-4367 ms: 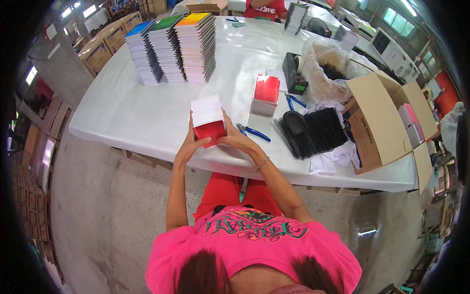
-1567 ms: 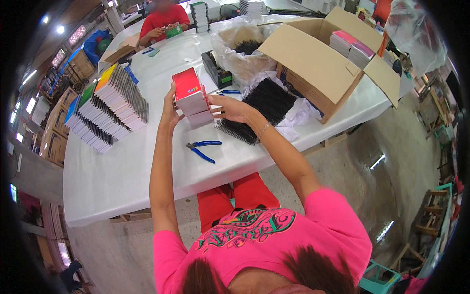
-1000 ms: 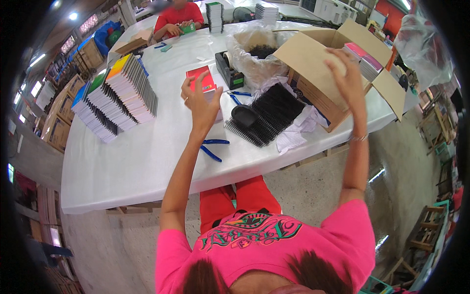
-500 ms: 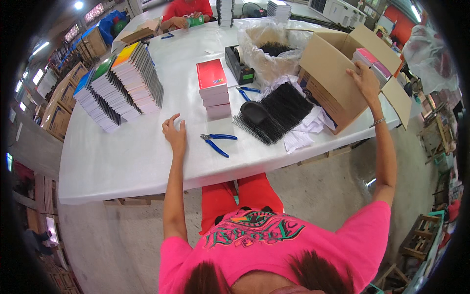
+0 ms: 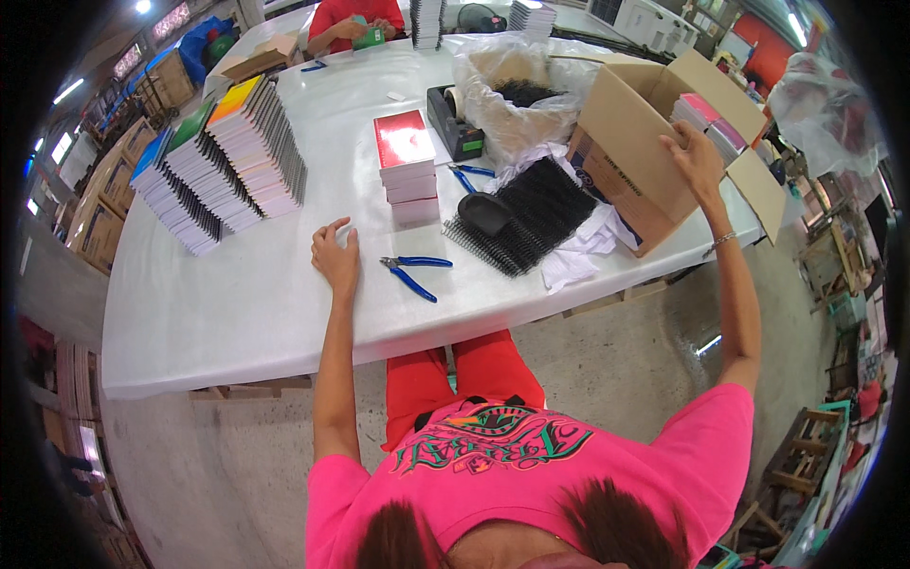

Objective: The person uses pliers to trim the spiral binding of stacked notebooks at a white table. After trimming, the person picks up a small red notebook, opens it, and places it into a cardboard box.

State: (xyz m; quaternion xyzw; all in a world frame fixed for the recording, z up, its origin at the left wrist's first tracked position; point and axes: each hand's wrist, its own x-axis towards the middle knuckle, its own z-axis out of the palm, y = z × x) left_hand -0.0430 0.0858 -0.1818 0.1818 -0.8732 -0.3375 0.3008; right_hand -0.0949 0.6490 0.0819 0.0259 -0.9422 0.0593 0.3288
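Observation:
My left hand (image 5: 336, 256) rests on the white-covered table, fingers loosely bent and apart, with nothing in it. Just right of it lies a pair of blue-handled cutters (image 5: 415, 273), jaws toward the hand. Beyond them stands a stack of red-covered notepads (image 5: 408, 171). My right hand (image 5: 697, 161) grips the rim of an open cardboard box (image 5: 626, 156) at the table's right, its fingertips partly hidden. Pink-covered notepads (image 5: 701, 112) show at the box's far right side. Black spiral wire coils (image 5: 540, 213), with a dark oval object (image 5: 484, 214) on top, lie on white paper beside the box.
Tall stacks of spiral notebooks (image 5: 251, 142) stand at the left. A tape dispenser (image 5: 455, 123) and a plastic-lined container (image 5: 517, 104) of black coils are at the back. Another pair of blue cutters (image 5: 464, 178) lies near the coils. Across the table, a person in red (image 5: 355, 28) handles something green.
The whole view has shifted slightly, moving the table's things a little left in the picture. My hands stay at the same places. The person opposite has moved the green item slightly.

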